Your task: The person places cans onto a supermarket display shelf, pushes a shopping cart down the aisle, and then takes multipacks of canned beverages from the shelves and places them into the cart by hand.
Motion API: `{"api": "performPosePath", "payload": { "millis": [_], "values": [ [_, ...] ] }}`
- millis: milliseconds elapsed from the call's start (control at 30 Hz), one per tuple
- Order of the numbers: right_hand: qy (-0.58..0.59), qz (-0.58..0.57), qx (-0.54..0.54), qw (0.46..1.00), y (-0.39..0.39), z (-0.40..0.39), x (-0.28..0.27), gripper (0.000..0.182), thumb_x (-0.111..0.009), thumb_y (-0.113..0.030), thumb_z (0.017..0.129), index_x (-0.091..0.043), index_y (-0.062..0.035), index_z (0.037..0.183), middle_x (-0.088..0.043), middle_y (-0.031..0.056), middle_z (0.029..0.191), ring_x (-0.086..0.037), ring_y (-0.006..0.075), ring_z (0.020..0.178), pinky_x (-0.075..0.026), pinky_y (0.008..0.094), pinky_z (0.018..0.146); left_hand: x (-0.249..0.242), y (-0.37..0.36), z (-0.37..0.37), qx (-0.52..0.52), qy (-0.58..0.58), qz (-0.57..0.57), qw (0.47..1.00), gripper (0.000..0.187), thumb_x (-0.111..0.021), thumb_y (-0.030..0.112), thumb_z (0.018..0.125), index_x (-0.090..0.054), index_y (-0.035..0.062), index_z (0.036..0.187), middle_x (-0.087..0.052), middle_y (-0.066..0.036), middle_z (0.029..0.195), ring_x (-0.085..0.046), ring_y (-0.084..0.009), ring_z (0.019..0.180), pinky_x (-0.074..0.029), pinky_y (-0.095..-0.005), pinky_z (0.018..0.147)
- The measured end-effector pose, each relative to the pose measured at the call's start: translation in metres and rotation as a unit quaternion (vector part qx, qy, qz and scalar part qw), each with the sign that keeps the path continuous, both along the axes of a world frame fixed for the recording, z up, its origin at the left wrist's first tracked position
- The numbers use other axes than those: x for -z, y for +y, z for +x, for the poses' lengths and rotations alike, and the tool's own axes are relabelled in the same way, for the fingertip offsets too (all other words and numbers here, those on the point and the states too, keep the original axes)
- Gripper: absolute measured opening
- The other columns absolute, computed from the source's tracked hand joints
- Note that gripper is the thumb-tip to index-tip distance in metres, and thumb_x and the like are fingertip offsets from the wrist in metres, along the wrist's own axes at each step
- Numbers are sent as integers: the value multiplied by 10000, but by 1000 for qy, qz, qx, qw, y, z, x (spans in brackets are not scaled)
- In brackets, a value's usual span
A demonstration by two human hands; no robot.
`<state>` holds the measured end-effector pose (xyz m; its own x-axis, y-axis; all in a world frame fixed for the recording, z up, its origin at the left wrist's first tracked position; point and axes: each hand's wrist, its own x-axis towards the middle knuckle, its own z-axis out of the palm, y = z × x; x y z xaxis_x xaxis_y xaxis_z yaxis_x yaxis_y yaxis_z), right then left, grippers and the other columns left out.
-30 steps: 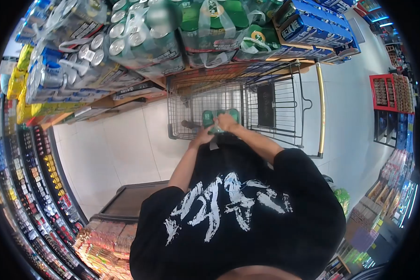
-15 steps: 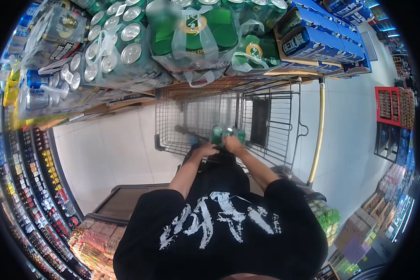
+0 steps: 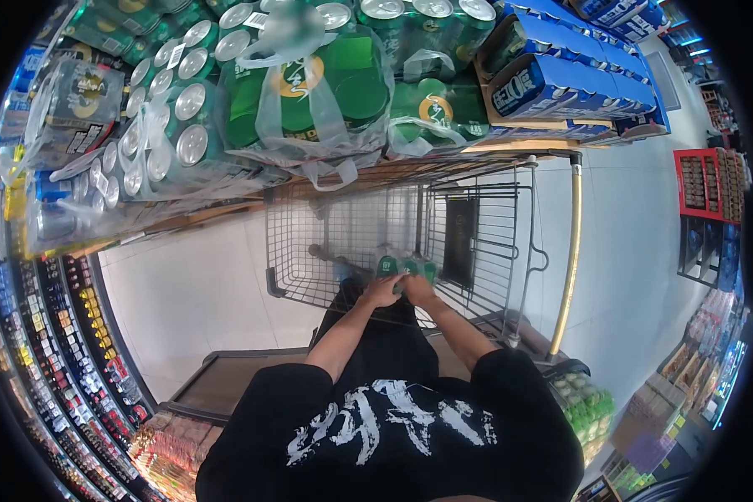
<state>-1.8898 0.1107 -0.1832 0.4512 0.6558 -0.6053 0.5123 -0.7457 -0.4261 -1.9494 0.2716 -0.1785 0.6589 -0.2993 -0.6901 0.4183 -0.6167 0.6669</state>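
Pack of green cans (image 3: 406,268), centre of frame, inside wire shopping cart (image 3: 485,243) (low in the basket). Left hand (image 3: 382,291) and right hand (image 3: 418,289) both clasp it, likely sharing its weight. Stacked can packs (image 3: 309,92) fill the upper frame.

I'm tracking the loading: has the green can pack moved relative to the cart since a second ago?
Yes. The green can pack, held by both hands, has gone lower into the cart, nearer its wire floor.

Can pack (image 3: 404,268) in cart (image 3: 485,243)
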Motion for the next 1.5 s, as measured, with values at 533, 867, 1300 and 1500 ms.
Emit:
{"api": "performPosePath", "payload": {
  "millis": [533,867,1300,1500],
  "values": [
    [-303,504,231,776,104,209,-294,341,-642,32,814,-646,-42,1147,-664,151,1020,-652,296,843,-530,371,757,-16,134,-57,-163,19,41,986,490,-577,302,935,-445,201,1395,-695,-82,1094,-656,-256,981,-504,-381,872],
    [-377,365,280,804,133,279,-322,237,-708,-166,825,-631,-138,1048,-643,112,849,-634,305,823,-510,414,699,-21,180,-162,-152,-128,159,967,282,-606,334,907,-730,97,995,-697,-115,1056,-631,-301,1039,-487,-403,925],
    [-284,375,253,845,158,293,-264,382,-557,-392,951,-640,-26,878,-637,212,741,-610,430,732,-459,498,666,-43,140,-139,-179,-107,337,918,429,-709,433,798,-648,207,1156,-728,-35,914,-638,-245,1055,-367,-436,1028],
    [-274,411,333,803,152,270,-265,451,-551,-357,964,-628,25,737,-607,218,635,-603,396,602,-445,448,604,-25,144,-132,-330,-134,145,923,309,-682,261,844,-638,122,1116,-724,-103,895,-678,-274,888,-517,-384,842]
  ]
}}
